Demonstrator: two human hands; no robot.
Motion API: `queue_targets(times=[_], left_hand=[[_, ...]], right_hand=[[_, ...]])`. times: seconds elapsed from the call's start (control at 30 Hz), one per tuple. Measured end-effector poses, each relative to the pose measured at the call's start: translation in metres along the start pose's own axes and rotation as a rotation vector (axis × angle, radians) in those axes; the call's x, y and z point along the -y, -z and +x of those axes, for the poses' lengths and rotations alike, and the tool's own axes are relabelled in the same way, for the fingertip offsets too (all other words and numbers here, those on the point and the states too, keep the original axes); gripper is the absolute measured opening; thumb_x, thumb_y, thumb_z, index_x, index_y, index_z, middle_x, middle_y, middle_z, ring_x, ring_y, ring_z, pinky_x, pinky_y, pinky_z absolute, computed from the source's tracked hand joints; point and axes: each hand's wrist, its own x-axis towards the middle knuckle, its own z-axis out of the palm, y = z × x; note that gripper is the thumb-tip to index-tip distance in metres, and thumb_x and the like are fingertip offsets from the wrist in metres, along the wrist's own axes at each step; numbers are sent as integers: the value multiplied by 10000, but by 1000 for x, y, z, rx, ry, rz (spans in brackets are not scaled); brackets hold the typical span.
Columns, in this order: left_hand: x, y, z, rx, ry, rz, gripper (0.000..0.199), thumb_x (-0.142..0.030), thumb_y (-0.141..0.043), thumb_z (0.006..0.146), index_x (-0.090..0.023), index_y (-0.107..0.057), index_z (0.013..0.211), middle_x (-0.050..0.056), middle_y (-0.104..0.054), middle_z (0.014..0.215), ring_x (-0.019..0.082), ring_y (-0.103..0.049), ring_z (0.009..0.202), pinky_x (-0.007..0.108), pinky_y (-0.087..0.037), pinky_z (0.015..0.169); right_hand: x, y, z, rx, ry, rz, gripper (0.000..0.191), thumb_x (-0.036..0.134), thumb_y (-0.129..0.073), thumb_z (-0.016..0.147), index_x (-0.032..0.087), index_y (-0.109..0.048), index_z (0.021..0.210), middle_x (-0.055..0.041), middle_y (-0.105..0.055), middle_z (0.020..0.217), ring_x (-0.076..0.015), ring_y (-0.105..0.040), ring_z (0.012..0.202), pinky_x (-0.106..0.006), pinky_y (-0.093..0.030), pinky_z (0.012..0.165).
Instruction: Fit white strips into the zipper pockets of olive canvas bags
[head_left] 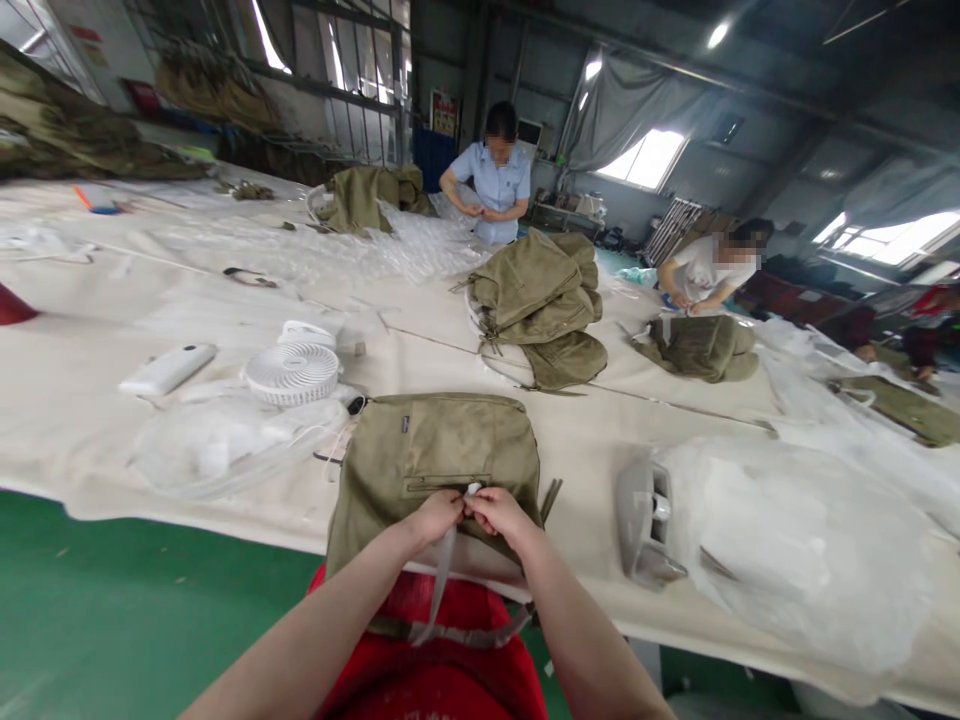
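Note:
An olive-green backpack point(450, 435) lies at the table's near edge, its front zip pocket facing up and a small dark label near its top. Over the zip, my left hand point(439, 515) and my right hand point(501, 512) meet with fingers closed in a pinch. A small white piece point(472, 489) pokes up between the fingertips; its kind is too small to tell. From beneath my left fingers a pale strap point(442, 580) hangs toward my lap. Another strap with a buckle point(480, 636) loops below the bag.
A white fan point(292, 373) and a white oblong device point(169, 369) sit left. At right, a grey dispenser point(646, 515) adjoins a heap of clear plastic bags point(795, 550). More olive backpacks point(532, 290) are piled ahead. Co-workers point(491, 180) stand across the table.

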Motion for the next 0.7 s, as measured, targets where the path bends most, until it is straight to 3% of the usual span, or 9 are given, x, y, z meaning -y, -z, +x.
queue_targets(times=[0.13,0.33,0.5,0.57,0.7], left_hand=[[-1,1,-3,26,-20,-36,289,-436,-475,729,-171,-566,660,-50,-415,511,119,-354,511,249,-242,518],[-2,2,-7,54,8,-86,393,-547,-420,749,-182,-539,664,-66,-364,479,93,-227,422,258,-161,460],[-7,0,-10,-13,-15,-160,456,-610,-506,738,-171,-534,620,-60,-388,466,85,-256,431,255,-169,458],[-9,1,-10,11,53,-279,409,-551,-568,741,-166,-531,609,-81,-341,438,64,-200,402,244,-133,435],[-13,3,-11,182,295,-593,288,-357,-573,793,-165,-486,597,-115,-226,413,34,-64,356,223,-37,384]], right_hand=[[-4,4,0,-30,-56,25,283,390,-602,786,158,-560,629,96,-371,390,-39,-258,319,-215,-153,352],[-2,4,1,-20,-75,6,302,411,-613,779,159,-555,623,96,-372,368,-40,-254,309,-215,-149,338],[-7,9,0,4,-80,-16,315,429,-621,774,154,-563,633,95,-379,381,-40,-274,323,-203,-174,351],[-10,13,-3,51,-33,6,295,431,-629,766,142,-611,706,76,-448,438,-48,-348,366,-189,-231,377],[-13,19,-8,133,34,50,284,425,-624,776,142,-644,763,35,-547,553,-70,-442,451,-194,-336,451]])
